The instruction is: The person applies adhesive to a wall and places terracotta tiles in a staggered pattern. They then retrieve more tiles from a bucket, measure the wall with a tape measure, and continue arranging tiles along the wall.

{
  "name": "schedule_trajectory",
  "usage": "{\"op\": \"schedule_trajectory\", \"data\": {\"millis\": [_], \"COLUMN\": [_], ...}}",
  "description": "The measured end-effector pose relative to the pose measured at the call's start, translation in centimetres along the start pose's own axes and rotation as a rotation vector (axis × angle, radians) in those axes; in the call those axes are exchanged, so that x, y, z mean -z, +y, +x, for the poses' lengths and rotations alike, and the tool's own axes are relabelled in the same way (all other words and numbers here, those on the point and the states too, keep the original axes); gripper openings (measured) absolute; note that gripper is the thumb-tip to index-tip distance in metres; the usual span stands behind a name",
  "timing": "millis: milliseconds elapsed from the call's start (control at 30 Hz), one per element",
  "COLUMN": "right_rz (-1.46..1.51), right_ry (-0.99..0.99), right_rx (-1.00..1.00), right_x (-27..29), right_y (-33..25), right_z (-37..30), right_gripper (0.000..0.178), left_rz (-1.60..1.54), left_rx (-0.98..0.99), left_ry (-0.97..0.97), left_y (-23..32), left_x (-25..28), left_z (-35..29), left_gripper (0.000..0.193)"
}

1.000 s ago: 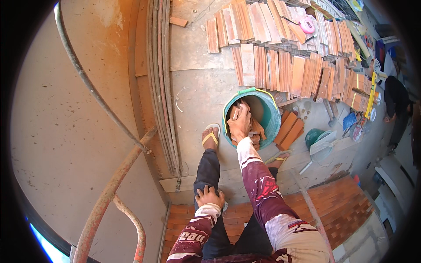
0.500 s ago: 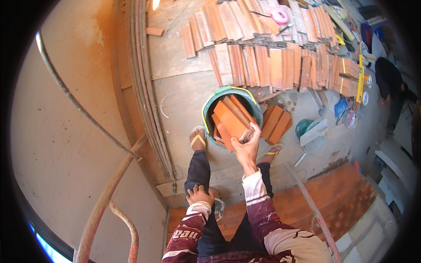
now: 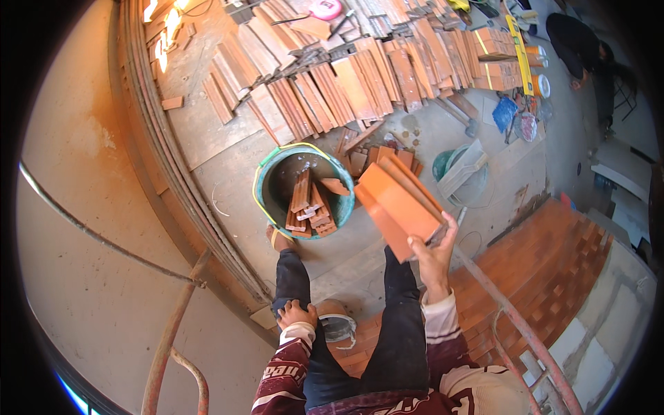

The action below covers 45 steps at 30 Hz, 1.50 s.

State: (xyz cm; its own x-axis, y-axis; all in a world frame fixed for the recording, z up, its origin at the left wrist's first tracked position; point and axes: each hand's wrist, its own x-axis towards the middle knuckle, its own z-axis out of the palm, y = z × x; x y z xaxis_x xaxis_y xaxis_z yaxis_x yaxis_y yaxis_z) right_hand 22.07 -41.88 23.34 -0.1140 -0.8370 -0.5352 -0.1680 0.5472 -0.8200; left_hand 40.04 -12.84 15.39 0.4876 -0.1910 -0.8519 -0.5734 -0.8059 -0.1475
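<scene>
My right hand (image 3: 437,261) grips one end of a small bundle of orange clay tiles (image 3: 400,207), thumb on the near side. The bundle is held in the air, tilted, to the right of a green bucket (image 3: 273,181) with a yellow handle. Inside the bucket, several more tiles (image 3: 309,207) stand and lean, and the bottom looks wet. My left hand (image 3: 297,315) lies on my left knee with nothing in it, fingers spread. Behind the held bundle, more tiles (image 3: 358,163) lie on the floor, partly hidden.
Long rows of stacked tiles (image 3: 353,86) cover the far floor, with a pink tape measure (image 3: 325,9) on top. A hammer (image 3: 458,117), a yellow level (image 3: 517,41) and a second green bucket (image 3: 443,164) sit to the right. Metal rails (image 3: 512,325) flank me. A person in black (image 3: 570,45) bends at far right.
My right hand has lifted the tile bundle out of the bucket and moved it right. The view has shifted, and the tiles left in the bucket now show. My left hand stays on my knee.
</scene>
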Motion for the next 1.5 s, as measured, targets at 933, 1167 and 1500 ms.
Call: {"op": "schedule_trajectory", "data": {"millis": [933,1167,1500], "right_rz": [0.551,0.558,-0.040], "right_ry": [0.481,0.476,0.343], "right_rx": [-0.129,-0.301,-0.020], "right_x": [-3.1,-4.5,-4.0], "right_y": [30.6,31.6,24.0], "right_z": [15.8,16.2,11.9], "right_gripper": [0.075,0.071,0.048], "left_rz": [0.273,0.278,0.226], "left_rx": [0.030,-0.004,0.014], "left_ry": [-0.099,-0.009,-0.087], "left_y": [3.4,4.1,2.6], "left_x": [-3.4,-3.4,-1.8], "left_z": [-1.2,-1.2,-0.4], "left_gripper": [0.054,0.048,0.052]}}
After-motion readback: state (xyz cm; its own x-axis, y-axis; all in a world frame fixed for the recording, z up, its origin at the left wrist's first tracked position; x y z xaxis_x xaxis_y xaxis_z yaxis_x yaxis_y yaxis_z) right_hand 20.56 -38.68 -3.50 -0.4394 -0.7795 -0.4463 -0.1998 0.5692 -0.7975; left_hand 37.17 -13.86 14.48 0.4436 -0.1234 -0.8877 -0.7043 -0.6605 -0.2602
